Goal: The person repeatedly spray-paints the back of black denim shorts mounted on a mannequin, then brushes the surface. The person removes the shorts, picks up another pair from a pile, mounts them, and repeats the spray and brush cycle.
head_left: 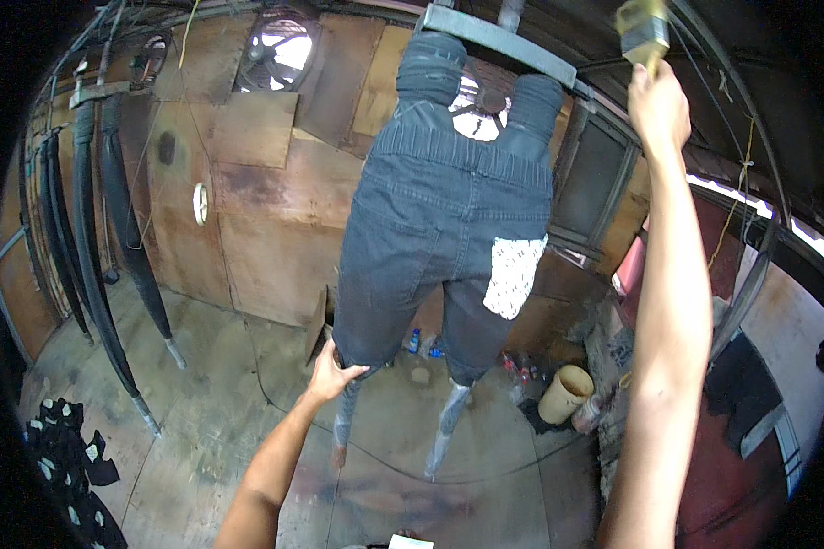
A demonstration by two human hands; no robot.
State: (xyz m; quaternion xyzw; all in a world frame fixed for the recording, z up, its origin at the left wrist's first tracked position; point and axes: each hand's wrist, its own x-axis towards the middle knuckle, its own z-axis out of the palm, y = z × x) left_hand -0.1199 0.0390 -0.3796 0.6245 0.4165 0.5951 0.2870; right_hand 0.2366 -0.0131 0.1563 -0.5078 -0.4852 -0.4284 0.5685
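Black denim shorts (412, 229) are pulled over a hanging two-legged form in front of me, with the elastic waist at the top. A white patterned patch (515, 274) covers the back pocket on the right side. My left hand (332, 373) is closed round the hem of the left leg, thumb across the front and fingers partly hidden behind. Raised high at the upper right, my right hand (659, 105) grips the handle of a flat paintbrush (645, 37), whose bristles point up and look blurred. The form's wrapped ends (449, 425) stick out below both hems.
More dark hanging forms (87, 210) stand at the left. A pile of black pieces with white patches (64, 467) lies at lower left. At right, a beige bucket (566, 393) stands near bottles. A metal bar (504, 44) holds the form; fans (279, 53) sit in the wall.
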